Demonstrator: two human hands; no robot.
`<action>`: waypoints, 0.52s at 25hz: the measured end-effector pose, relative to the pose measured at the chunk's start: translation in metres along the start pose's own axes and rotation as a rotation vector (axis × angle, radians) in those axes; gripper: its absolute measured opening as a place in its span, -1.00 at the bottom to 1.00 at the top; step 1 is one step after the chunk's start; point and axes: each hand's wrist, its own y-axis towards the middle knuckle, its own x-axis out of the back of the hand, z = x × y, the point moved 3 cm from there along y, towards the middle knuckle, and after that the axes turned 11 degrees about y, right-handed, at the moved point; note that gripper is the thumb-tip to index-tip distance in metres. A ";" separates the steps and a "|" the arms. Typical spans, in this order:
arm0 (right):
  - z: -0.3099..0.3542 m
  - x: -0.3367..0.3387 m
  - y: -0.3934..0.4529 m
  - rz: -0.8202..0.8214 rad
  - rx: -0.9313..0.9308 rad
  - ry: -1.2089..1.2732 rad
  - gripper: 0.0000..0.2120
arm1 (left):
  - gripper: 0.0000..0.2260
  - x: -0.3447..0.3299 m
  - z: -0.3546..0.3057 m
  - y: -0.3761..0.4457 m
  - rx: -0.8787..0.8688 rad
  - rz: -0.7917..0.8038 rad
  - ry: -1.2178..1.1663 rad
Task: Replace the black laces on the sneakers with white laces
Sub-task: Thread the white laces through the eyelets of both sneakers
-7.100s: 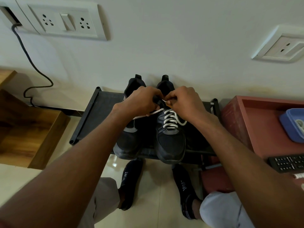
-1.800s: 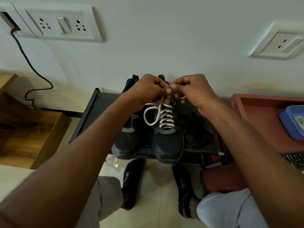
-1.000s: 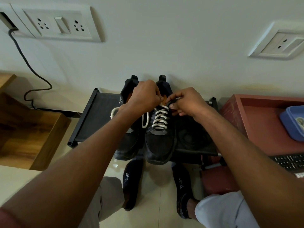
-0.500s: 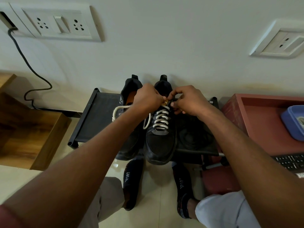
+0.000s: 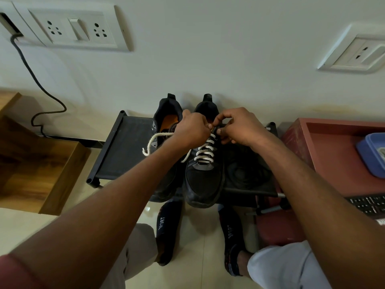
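Black rack (image 5: pixel 125 151) stands against the wall and carries two black sneakers (image 5: pixel 203 180) side by side, toes overhanging its near edge. To the right of the rack, a red tray (image 5: pixel 325 147) contains one blue box (image 5: pixel 370 153). Left part of the rack lies bare. On the right-hand sneaker, white lace (image 5: pixel 205 152) crosses the eyelets. Left hand (image 5: pixel 192 130) grips the lace, its free end looping left; right hand (image 5: pixel 239 127) pinches at the top eyelet.

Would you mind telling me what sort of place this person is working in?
Most likely a room in a home. Sneakers sit on a low black shoe rack against a painted wall with switch and socket plates, over a glossy tiled floor, beside wooden furniture.
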 end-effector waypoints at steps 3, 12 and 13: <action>0.000 0.000 0.000 0.010 -0.001 0.005 -0.82 | -0.83 -0.002 -0.004 -0.005 0.000 -0.007 0.158; 0.001 0.001 0.001 0.022 -0.005 -0.010 -0.82 | -0.84 -0.001 -0.002 0.000 0.033 0.002 0.070; 0.001 0.001 0.000 0.023 -0.005 -0.011 -0.82 | -0.85 -0.001 -0.003 -0.001 0.036 -0.002 0.089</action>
